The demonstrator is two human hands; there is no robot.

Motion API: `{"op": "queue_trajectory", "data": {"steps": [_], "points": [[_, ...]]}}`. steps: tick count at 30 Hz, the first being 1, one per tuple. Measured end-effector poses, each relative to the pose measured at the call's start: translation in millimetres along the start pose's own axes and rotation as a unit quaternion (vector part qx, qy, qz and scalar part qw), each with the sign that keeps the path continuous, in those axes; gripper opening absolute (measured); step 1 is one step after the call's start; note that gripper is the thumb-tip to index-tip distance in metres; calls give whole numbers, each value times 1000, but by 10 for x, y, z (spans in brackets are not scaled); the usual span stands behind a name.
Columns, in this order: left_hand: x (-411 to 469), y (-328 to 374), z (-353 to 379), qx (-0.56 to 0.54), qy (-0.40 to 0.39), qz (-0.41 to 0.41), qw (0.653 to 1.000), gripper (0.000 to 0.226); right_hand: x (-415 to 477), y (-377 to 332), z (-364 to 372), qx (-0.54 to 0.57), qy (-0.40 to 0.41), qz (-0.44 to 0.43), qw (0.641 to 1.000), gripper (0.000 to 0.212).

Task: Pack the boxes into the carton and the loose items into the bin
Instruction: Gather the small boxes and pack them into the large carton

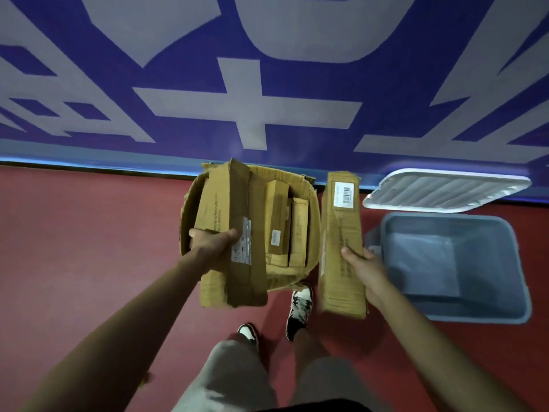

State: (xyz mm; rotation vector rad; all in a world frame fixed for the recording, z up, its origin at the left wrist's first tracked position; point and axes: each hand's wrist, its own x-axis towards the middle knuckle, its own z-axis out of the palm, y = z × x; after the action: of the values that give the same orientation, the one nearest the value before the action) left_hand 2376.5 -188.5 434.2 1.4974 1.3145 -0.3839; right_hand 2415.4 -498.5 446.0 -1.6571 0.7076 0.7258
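An open brown carton (312, 215) stands on the red floor against the wall, with two long boxes (279, 221) upright inside it. My left hand (212, 248) grips a long worn cardboard box (228, 215) held over the carton's left side. My right hand (364, 270) grips a second long box (341, 242) with a barcode label, held between the carton and the grey plastic bin (517, 263). Only pale plastic sheeting shows at the bin's bottom.
The bin's white ribbed lid (445, 191) leans against the blue and grey wall behind the bin. My feet in black and white shoes (300, 307) stand just in front of the carton. Red floor stretches to the left.
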Motion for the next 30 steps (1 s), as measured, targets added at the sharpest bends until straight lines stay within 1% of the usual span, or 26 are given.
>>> {"op": "queue_trajectory", "data": {"steps": [1,3,4,5,6,7,9,10,11,13,16,17,19,21,23,25,28,30], "points": [[88,50,95,19,1,0,1000,106,130,-12,12,-3,-6,3,1000,29],[120,207,287,42,-2,9,999,79,378,-14,54,-13,-9,12,1000,36],[197,246,387,39,-10,15,999,71,511,-1,80,-17,-7,17,1000,42],[298,297,487,35,-16,22,999,70,654,23,108,-21,-4,27,999,48],[428,335,567,38,-22,27,999,73,789,45,145,-26,-4,34,999,51],[590,332,629,43,-30,41,998,81,925,73,187,-31,-6,41,999,49],[958,234,738,71,-44,48,995,97,1200,189,311,-33,-17,44,998,32],[1142,164,786,81,-49,45,995,98,1338,264,401,-30,-20,45,998,22],[1323,88,829,81,-51,44,994,95,1447,314,506,-30,-22,55,998,20],[1592,-15,906,85,-39,56,994,89,1750,496,742,-35,-22,56,998,32],[1920,-182,983,115,-25,94,989,87,2240,780,1013,-31,0,57,998,47],[1997,-216,999,121,-25,110,986,86,2385,850,1086,-29,12,61,998,45],[2114,-283,1013,119,-32,129,984,84,2639,1006,1212,-29,31,51,998,33],[2200,-348,1011,103,-41,139,984,80,2809,1123,1317,-53,61,33,996,29],[2299,-403,1003,95,-45,148,983,73,2966,1262,1428,-83,67,26,994,31],[2408,-440,996,90,-44,154,983,70,3083,1328,1555,-95,69,40,992,34],[2523,-432,1018,105,-26,173,979,76,3294,1454,1713,-86,56,89,991,41],[2524,-377,1045,128,-7,192,973,81,3342,1512,1768,-80,23,98,992,43]]}}
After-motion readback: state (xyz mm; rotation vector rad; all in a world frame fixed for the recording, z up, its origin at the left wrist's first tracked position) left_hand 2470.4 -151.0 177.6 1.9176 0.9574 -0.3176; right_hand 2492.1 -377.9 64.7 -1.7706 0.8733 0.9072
